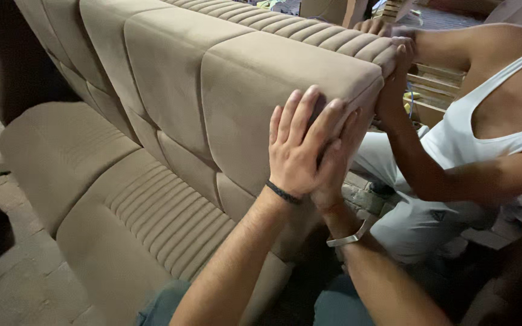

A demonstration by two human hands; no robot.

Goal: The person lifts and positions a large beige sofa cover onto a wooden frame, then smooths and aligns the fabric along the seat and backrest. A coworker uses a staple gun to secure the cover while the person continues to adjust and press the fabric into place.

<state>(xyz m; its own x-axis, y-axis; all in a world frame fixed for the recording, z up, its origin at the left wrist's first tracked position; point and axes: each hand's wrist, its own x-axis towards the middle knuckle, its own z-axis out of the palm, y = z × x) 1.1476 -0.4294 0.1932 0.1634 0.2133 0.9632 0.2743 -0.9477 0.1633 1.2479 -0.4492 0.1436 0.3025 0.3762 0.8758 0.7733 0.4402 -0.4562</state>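
The beige upholstered sofa backrest (225,90) runs from far left to its near right end, standing above the ribbed seat cushion (146,211) at lower left. Its padded end corner sits directly under the person's hands. The left hand (297,151) lies flat on the front face of that corner, fingers spread and extended, gripping nothing. The right hand (341,158) is pressed against the end edge just beside and partly behind the left, fingers straight; how much it wraps the edge cannot be told. Smoothing the fabric here likely goes best with even palm pressure toward the edge, keeping the cover taut without wrinkling. On the far right, a co-worker's hand (397,75) holds the same end from behind.
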